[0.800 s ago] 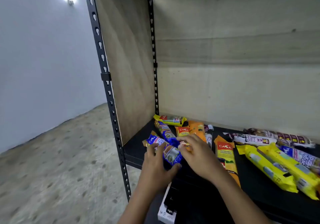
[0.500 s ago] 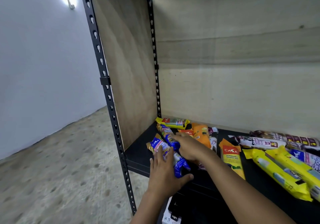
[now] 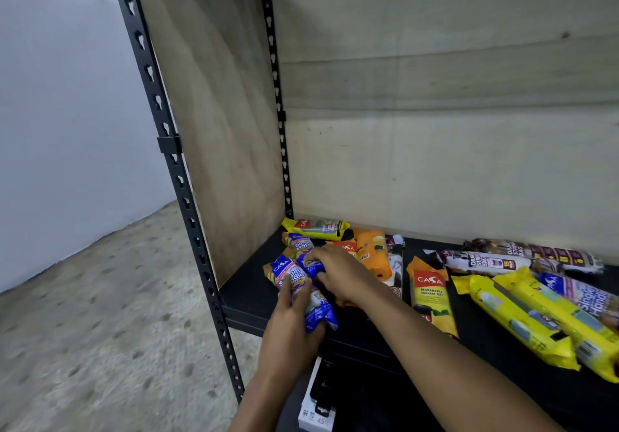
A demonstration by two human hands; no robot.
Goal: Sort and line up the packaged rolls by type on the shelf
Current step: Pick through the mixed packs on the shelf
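1. Broadly, we stand at the black shelf (image 3: 248, 284), closed on its left by a wooden side panel (image 3: 217, 113). The packaged rolls lie on it in a loose scatter, with no rows formed yet.
2. On the right half, two long yellow packs (image 3: 522, 318) lie side by side. Two draw-string rolls (image 3: 485, 262) lie toward the back wall, and a far blue roll (image 3: 582, 292) sits at the right edge, well apart from the other blues.
3. Near the middle an orange pack (image 3: 430, 294) lies front to back. An orange roll (image 3: 371, 251) and a yellow-green roll (image 3: 316, 228) crowd the back left corner.
4. At the front left lie the two rolls we are working on, a front blue roll (image 3: 291, 276) and a back blue roll (image 3: 303, 249), just beside each other. We judge the step to be gathering the blue type into one group.
5. Our left hand (image 3: 289, 328) is wrapped round the front blue roll, whose near end reaches the shelf's front edge. Our right hand (image 3: 338, 274) has its fingers curled over the back blue roll, grasping it.
6. Next, we judge, the two rolls should be turned parallel and set down touching by the side panel. The grip must be firm, since the wrappers look slippery. The far blue roll would then need fetching across the orange pack.
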